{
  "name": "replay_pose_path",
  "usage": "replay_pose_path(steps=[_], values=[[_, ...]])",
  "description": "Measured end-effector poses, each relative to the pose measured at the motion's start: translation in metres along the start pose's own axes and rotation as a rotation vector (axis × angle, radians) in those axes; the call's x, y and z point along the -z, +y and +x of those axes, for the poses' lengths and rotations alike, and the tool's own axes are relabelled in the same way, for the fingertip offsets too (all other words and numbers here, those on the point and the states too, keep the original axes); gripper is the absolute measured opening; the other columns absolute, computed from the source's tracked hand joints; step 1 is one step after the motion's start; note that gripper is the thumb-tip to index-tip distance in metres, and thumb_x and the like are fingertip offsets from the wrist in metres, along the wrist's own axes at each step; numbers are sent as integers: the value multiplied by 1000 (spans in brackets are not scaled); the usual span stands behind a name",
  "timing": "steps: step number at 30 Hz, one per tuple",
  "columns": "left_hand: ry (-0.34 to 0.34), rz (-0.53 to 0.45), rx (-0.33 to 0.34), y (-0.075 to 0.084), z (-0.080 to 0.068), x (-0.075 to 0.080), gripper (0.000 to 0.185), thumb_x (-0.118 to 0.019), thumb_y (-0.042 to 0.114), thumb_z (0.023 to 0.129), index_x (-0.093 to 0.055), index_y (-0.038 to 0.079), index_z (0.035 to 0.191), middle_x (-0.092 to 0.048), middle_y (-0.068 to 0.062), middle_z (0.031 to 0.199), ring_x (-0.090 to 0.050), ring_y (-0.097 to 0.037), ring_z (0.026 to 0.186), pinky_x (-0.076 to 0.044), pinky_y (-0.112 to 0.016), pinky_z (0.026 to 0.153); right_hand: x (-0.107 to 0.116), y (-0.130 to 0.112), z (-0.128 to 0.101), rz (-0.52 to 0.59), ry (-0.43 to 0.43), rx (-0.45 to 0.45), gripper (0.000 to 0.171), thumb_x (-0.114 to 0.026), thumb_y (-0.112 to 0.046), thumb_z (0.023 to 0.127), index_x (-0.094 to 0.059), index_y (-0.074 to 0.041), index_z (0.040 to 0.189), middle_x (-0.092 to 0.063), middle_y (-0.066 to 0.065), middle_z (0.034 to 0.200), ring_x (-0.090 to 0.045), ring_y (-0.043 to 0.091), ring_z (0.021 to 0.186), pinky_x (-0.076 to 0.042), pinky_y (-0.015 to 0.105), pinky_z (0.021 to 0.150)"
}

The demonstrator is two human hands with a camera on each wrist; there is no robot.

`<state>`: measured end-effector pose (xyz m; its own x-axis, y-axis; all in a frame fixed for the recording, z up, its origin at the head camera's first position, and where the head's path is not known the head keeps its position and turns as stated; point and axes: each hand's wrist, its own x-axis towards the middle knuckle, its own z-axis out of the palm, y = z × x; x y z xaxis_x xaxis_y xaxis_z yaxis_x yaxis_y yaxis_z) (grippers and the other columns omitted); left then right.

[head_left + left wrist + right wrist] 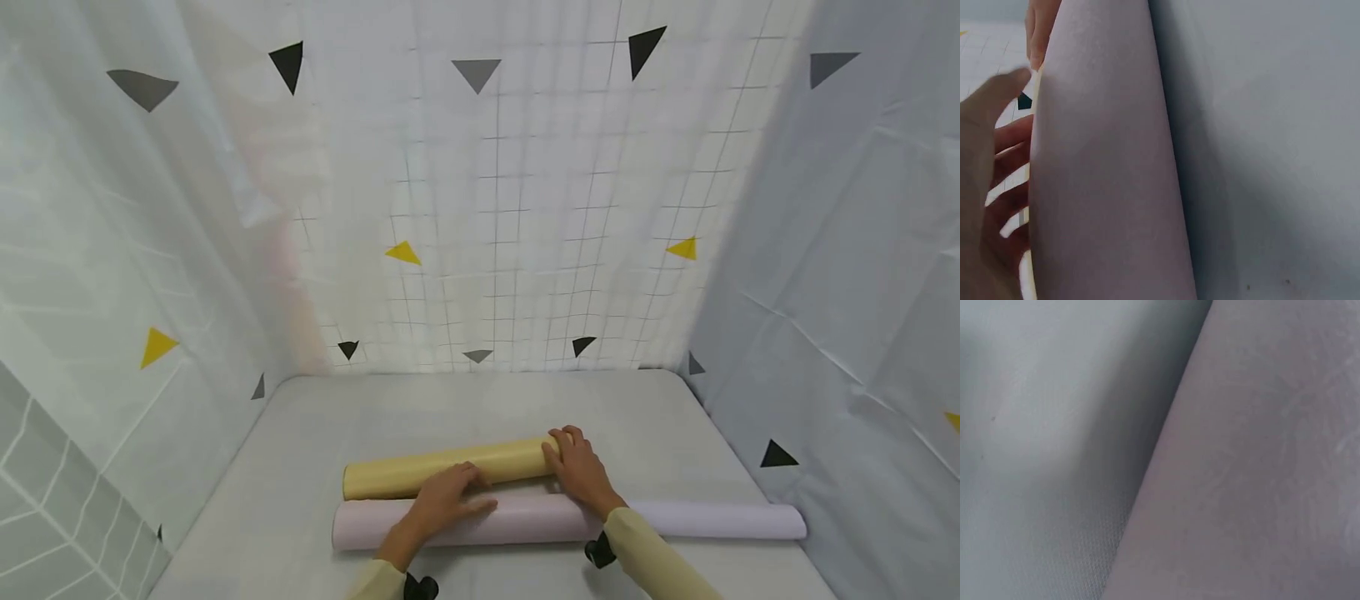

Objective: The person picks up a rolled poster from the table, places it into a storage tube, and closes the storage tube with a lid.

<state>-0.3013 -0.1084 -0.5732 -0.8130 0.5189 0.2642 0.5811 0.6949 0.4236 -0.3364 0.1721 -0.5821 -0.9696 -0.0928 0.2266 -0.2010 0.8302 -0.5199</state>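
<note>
A yellow roll (405, 473) lies slightly slanted on the table behind a longer pale pink roll (525, 521). My right hand (583, 473) grips the yellow roll's right end, its fingers bent over the top and its thumb in front. Reaching across the pink roll, my left hand (444, 500) rests its loosely bent fingers against the yellow roll's near side, thumb apart. In the left wrist view the pink roll (1104, 150) hides part of the left hand's fingertips. The pink roll (1260, 462) fills the right side of the right wrist view, where no hand shows.
The rolls lie on a white-covered table (315, 425) with rounded far corners. Pale sheets stand around it; the back sheet (517, 200) carries grid lines and triangular marks, and the right sheet (847, 250) runs close to the pink roll's right end.
</note>
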Motion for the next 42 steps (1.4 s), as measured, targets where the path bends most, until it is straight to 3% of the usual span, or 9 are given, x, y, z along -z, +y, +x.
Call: replay_pose_path(steps=[5,7,12,18,24,28,34,42], values=[[-178,137,10,10,4,-5,72,-74,74,76,-68,25,128,-73,12,125,-69,-8,111,-56,-32,91,-4,6,6,4,46,45,45,-49,-36,108,-56,-4,139,-50,28,142,-59,52,115,-53,65,79],[-220,199,9,13,4,-6,83,-79,75,71,-63,26,136,-70,12,132,-68,-10,117,-55,-34,92,-7,8,8,-10,50,56,46,-47,-37,108,-56,-4,139,-50,28,141,-61,52,112,-52,65,78],[-270,296,12,13,0,-10,93,-89,68,61,-59,30,140,-69,14,133,-68,-11,114,-55,-33,87,-10,10,7,-9,13,37,52,-43,-42,109,-54,-4,142,-49,28,143,-62,51,112,-52,65,80],[-261,309,-17,10,-1,-15,90,-88,66,63,-61,28,140,-69,12,135,-68,-13,114,-56,-33,86,9,12,-1,87,-84,9,61,-52,-38,106,-40,-1,153,-41,28,154,-53,55,129,-46,71,97],[-224,290,-26,13,0,-12,88,-88,66,63,-62,28,138,-71,11,133,-69,-14,111,-55,-32,84,48,38,-1,87,-246,86,67,-52,-36,107,-30,3,157,-39,29,155,-47,52,136,-41,68,106],[-220,276,-13,12,0,-10,88,-89,66,63,-63,28,137,-71,11,133,-69,-14,112,-55,-32,84,69,58,0,83,-317,78,60,-51,-39,108,-41,2,151,-50,25,149,-54,46,130,-46,63,105],[-225,287,-3,10,1,-11,87,-88,67,63,-63,28,137,-70,12,133,-69,-14,112,-55,-32,84,94,82,-7,48,-379,129,44,-53,-40,106,-66,-4,128,-68,13,130,-56,41,126,-43,62,104],[-218,302,-6,7,1,-14,87,-87,68,64,-63,28,137,-71,12,132,-70,-12,111,-55,-30,83,108,103,-19,77,-542,175,39,-73,-43,93,-69,-15,120,-66,11,133,-51,42,128,-40,66,104]])
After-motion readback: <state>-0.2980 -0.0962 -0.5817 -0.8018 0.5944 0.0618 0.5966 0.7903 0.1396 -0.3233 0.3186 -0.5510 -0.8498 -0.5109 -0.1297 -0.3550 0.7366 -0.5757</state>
